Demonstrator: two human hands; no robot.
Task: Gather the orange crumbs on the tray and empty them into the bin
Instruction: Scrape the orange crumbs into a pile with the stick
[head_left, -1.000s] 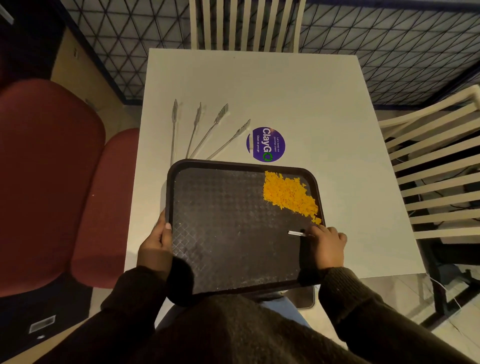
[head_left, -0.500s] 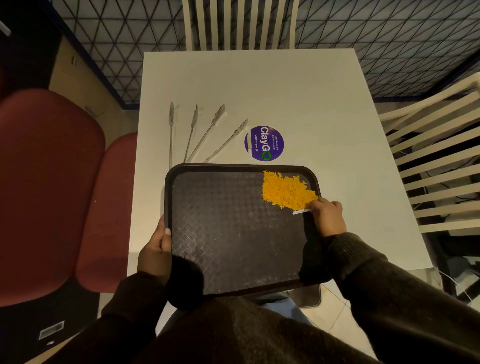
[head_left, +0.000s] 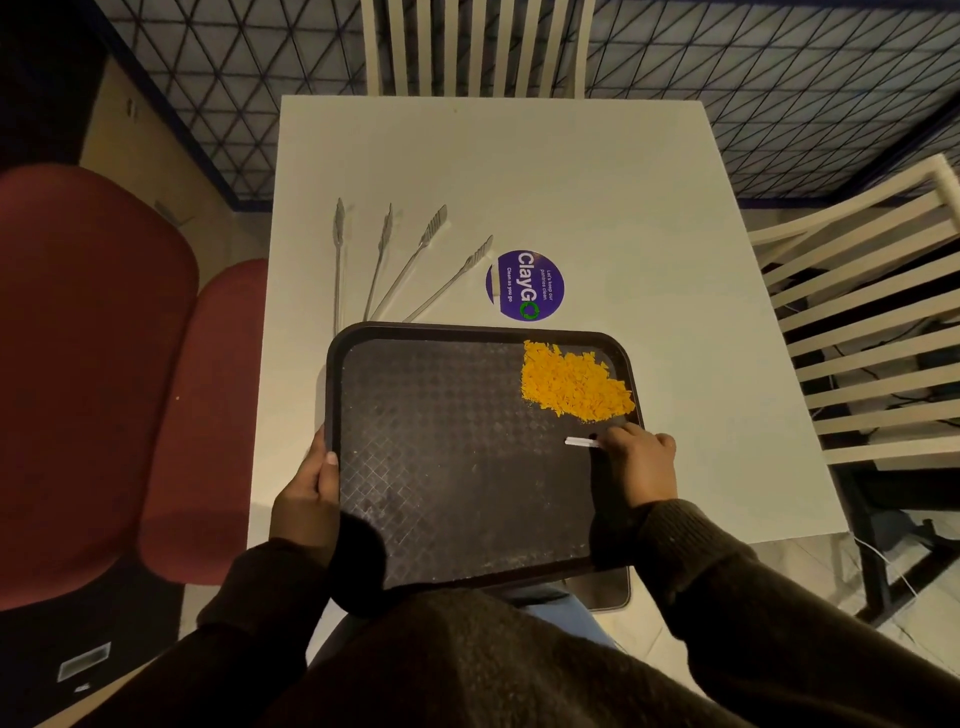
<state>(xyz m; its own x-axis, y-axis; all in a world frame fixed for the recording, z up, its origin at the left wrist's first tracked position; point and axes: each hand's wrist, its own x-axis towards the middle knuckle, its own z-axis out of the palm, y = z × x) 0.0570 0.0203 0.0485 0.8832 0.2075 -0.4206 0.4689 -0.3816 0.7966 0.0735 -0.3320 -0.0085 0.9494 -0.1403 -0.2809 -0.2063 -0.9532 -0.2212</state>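
Note:
A dark textured tray lies on the near part of the white table and juts over its front edge. Orange crumbs are heaped in the tray's far right corner. My left hand grips the tray's left rim, thumb over the edge. My right hand rests at the tray's right rim, just below the heap, pinching a small white flat scraper whose tip points left over the tray floor. No bin is in view.
Two pairs of metal tongs lie on the white table beyond the tray, beside a purple round sticker. Slatted cream chairs stand at the far side and right. Red seats are on the left.
My right hand pushed the scraper up into the crumbs, packing the stray ones into the heap, then drew back down a little. The left hand kept hold of the rim.

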